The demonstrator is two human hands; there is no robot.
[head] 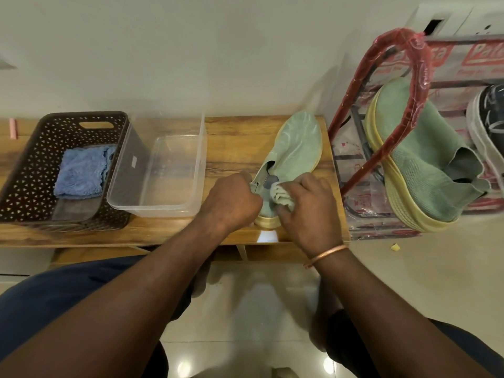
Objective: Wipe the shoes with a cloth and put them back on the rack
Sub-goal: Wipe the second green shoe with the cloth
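Shoe (296,148) lies at frame centre on desk (234,143), toe pointing away. Left hand (231,203) grips its heel collar, likely to steady it. Right hand (308,211) clutches bunched cloth (281,196) against the heel: wiping in progress. Second shoe (417,165) sits on rack (409,42), right of frame.

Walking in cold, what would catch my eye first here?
Centre stage, the left hand grips the heel of a pale green shoe on the wooden table while the right hand holds a bunched cloth against it. Its mate sits on the red rack at right.
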